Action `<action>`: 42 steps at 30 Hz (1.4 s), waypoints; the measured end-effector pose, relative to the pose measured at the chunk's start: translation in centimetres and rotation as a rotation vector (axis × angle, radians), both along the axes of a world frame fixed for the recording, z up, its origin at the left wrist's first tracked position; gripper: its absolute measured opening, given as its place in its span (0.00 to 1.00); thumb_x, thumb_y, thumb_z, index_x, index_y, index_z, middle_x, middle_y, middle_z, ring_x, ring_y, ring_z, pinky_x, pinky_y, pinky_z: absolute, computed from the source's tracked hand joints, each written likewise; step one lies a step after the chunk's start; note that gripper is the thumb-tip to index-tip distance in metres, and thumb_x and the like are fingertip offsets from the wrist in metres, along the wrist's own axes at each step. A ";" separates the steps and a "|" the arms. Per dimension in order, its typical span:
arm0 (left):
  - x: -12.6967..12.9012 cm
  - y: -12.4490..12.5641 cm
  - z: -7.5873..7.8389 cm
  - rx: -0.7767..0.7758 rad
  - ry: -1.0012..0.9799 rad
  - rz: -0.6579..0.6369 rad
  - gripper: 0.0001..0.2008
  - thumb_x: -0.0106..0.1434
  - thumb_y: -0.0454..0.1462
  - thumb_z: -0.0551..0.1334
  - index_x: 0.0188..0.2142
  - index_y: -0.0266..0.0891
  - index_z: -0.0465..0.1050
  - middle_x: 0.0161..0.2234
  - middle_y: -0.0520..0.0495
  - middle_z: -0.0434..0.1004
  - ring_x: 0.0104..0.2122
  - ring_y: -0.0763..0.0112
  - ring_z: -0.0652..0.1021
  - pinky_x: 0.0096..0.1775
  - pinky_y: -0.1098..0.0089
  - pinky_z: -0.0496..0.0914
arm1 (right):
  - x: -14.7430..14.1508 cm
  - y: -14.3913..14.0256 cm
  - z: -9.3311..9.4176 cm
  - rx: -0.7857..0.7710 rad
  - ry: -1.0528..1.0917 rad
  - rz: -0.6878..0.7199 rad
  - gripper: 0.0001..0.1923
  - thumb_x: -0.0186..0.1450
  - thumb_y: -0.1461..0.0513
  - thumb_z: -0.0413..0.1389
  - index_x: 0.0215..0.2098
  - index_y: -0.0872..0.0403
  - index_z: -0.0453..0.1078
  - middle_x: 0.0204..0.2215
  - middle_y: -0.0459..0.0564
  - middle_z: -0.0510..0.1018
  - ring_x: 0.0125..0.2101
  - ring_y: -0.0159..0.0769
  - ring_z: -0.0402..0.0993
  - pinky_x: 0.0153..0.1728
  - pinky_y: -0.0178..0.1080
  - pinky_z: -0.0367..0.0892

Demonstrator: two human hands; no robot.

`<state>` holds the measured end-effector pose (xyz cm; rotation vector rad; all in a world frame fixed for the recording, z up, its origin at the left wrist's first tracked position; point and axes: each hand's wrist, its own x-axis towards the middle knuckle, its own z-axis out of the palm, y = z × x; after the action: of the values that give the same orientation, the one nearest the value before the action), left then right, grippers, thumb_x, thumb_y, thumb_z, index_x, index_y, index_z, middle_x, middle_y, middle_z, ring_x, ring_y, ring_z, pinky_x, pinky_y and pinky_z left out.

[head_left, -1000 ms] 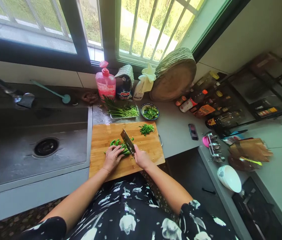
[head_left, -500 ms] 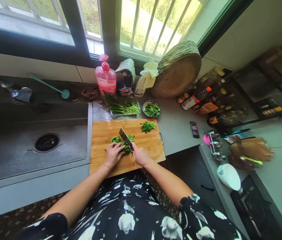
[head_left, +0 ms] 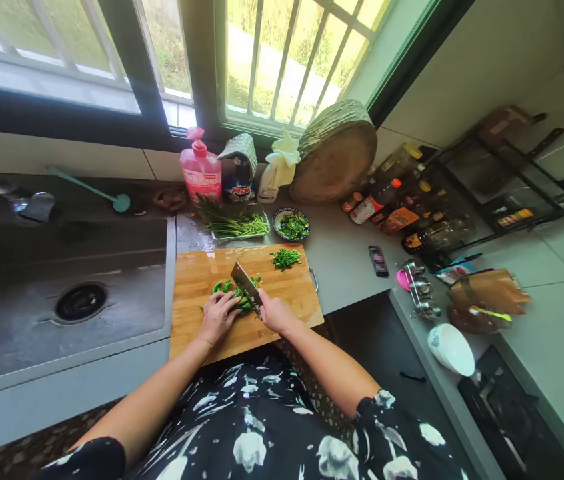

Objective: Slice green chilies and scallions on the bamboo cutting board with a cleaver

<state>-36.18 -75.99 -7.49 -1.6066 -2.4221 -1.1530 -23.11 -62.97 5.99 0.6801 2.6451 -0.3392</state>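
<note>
On the wooden cutting board (head_left: 289, 303) my left hand (head_left: 216, 316) presses down on a bunch of green peppers (head_left: 224, 287), its fingers bent over them. My right hand (head_left: 277, 313) is closed round the handle of a cleaver (head_left: 246, 283). The cleaver's broad blade slants up and left, just right of my left fingertips, against the peppers. Its lower edge and some pepper pieces are partly hidden by my hands and the blade. A small pile of chopped greens (head_left: 286, 259) lies at the board's far right corner.
Behind the board are a tray of long green stalks (head_left: 242, 227) and a patterned bowl of greens (head_left: 291, 225). A metal sink (head_left: 127, 280) lies left. Bottles (head_left: 369, 208), a phone (head_left: 378, 261), a spice rack (head_left: 419, 290) and a white bowl (head_left: 451, 350) stand right.
The whole view has shifted slightly, so the counter sits lower and further left. The cleaver's blade leans a little more, showing more of its flat side. Both hands keep their holds.
</note>
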 end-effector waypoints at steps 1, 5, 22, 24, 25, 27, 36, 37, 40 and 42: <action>0.0 0.0 0.0 0.002 -0.003 0.000 0.13 0.59 0.43 0.58 0.42 0.44 0.74 0.43 0.45 0.75 0.43 0.57 0.67 0.44 0.56 0.63 | 0.4 0.2 0.4 -0.018 0.000 0.006 0.26 0.65 0.62 0.43 0.61 0.56 0.45 0.33 0.56 0.77 0.34 0.41 0.75 0.33 0.36 0.66; 0.1 0.0 -0.1 0.005 -0.027 -0.001 0.12 0.59 0.43 0.59 0.41 0.44 0.74 0.43 0.45 0.75 0.42 0.58 0.68 0.44 0.56 0.63 | 0.8 0.2 0.8 -0.083 -0.004 0.038 0.25 0.64 0.63 0.44 0.59 0.55 0.48 0.34 0.56 0.77 0.34 0.41 0.75 0.33 0.36 0.66; 0.2 -0.1 -0.2 0.006 -0.051 0.014 0.12 0.59 0.42 0.59 0.42 0.44 0.74 0.42 0.45 0.75 0.44 0.58 0.67 0.45 0.56 0.63 | 0.2 0.1 1.3 0.005 -0.085 0.057 0.28 0.66 0.61 0.41 0.63 0.57 0.39 0.35 0.58 0.77 0.35 0.43 0.75 0.35 0.39 0.66; 0.2 -0.1 -0.1 0.014 -0.045 0.012 0.12 0.59 0.42 0.59 0.41 0.44 0.74 0.42 0.45 0.75 0.44 0.58 0.67 0.45 0.57 0.63 | 0.4 0.4 1.7 -0.015 -0.108 0.081 0.28 0.66 0.62 0.42 0.63 0.57 0.41 0.35 0.58 0.77 0.35 0.43 0.75 0.34 0.38 0.66; 0.2 -0.1 -0.1 0.014 -0.044 0.009 0.12 0.59 0.42 0.59 0.41 0.44 0.74 0.42 0.45 0.75 0.44 0.58 0.67 0.45 0.57 0.63 | 0.5 0.5 1.8 -0.026 -0.114 0.089 0.28 0.66 0.62 0.42 0.62 0.57 0.41 0.34 0.58 0.77 0.35 0.43 0.75 0.34 0.38 0.66; 0.2 -0.1 0.0 0.012 -0.046 0.009 0.11 0.59 0.42 0.60 0.41 0.44 0.75 0.42 0.45 0.75 0.44 0.58 0.67 0.45 0.57 0.63 | 0.6 0.6 1.7 -0.046 -0.113 0.100 0.28 0.65 0.63 0.43 0.62 0.57 0.42 0.34 0.58 0.77 0.35 0.43 0.75 0.33 0.37 0.66; 0.1 -0.2 0.1 0.001 -0.054 0.007 0.13 0.59 0.42 0.59 0.42 0.43 0.74 0.42 0.44 0.75 0.45 0.59 0.67 0.46 0.57 0.64 | -0.8 -1.7 -2.4 0.037 -0.099 0.031 0.32 0.65 0.63 0.43 0.64 0.60 0.34 0.32 0.57 0.78 0.33 0.42 0.75 0.33 0.38 0.68; 0.1 -0.3 0.2 -0.004 -0.046 0.005 0.12 0.60 0.42 0.59 0.42 0.43 0.74 0.42 0.44 0.75 0.44 0.59 0.67 0.46 0.56 0.64 | -0.8 -1.6 -2.5 0.033 -0.083 0.021 0.32 0.66 0.63 0.42 0.64 0.60 0.33 0.32 0.57 0.78 0.33 0.42 0.76 0.33 0.38 0.68; 0.1 -0.3 0.8 -0.034 0.002 0.001 0.12 0.60 0.42 0.58 0.42 0.44 0.74 0.45 0.43 0.71 0.46 0.58 0.66 0.47 0.56 0.63 | -0.5 -0.5 -1.7 0.017 -0.053 0.002 0.30 0.67 0.61 0.41 0.64 0.59 0.36 0.32 0.56 0.78 0.33 0.41 0.75 0.33 0.37 0.67; 0.1 -0.3 1.3 -0.073 0.034 0.003 0.12 0.59 0.43 0.59 0.42 0.45 0.74 0.50 0.42 0.67 0.48 0.56 0.65 0.48 0.55 0.62 | -0.3 0.5 -0.6 0.016 -0.050 -0.007 0.29 0.67 0.60 0.41 0.63 0.57 0.39 0.33 0.56 0.78 0.34 0.42 0.75 0.34 0.37 0.66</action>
<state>-36.11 -76.24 -6.21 -1.6270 -2.4727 -1.0394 -23.41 -62.52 5.43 0.6940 2.6012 -0.2986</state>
